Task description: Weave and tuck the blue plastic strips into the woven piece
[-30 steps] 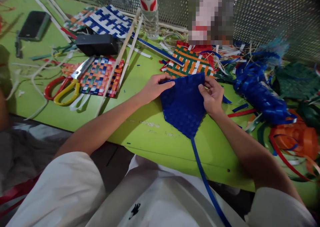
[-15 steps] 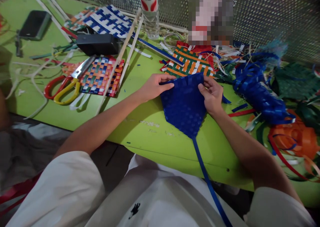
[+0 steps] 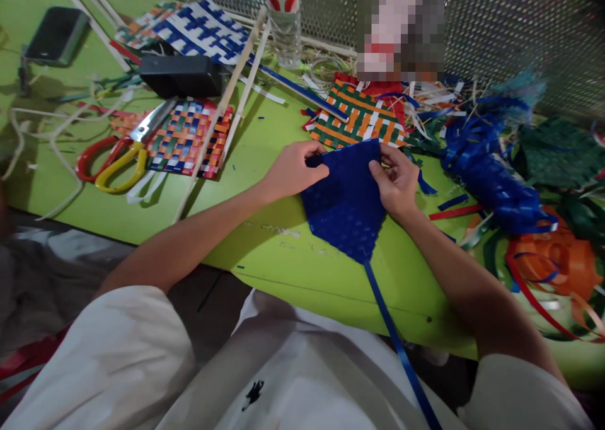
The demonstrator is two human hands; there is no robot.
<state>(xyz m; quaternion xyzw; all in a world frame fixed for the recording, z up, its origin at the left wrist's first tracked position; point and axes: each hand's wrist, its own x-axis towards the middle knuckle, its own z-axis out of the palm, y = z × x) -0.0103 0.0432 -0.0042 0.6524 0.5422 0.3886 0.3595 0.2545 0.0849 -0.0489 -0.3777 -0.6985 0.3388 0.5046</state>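
Observation:
A dark blue woven piece point(image 3: 347, 197), made of flat strips, is held between my two hands over the green table. My left hand point(image 3: 295, 171) pinches its upper left corner, thumb on top and fingers behind. On the upper right edge, my right hand point(image 3: 396, 179) grips it the same way. The far edge looks straight, and the near end narrows to a point. From that point a long blue strip point(image 3: 392, 329) runs down over the table edge toward my shirt. Just beyond the far edge lies an orange, green and white woven piece point(image 3: 357, 116).
Scissors point(image 3: 125, 149) with red and yellow handles lie left beside a multicoloured woven piece point(image 3: 184, 133). Wooden sticks point(image 3: 231, 96), a black box point(image 3: 182, 75), a phone point(image 3: 57, 36) and a water bottle point(image 3: 285, 29) stand or lie farther back. Blue strip bundles point(image 3: 491, 171) and orange strips point(image 3: 553, 253) crowd the right.
The far edge of the blue woven piece looks smoother than before, where small raised flaps showed. Both hands keep their hold with only slight shifts. The view has moved a little.

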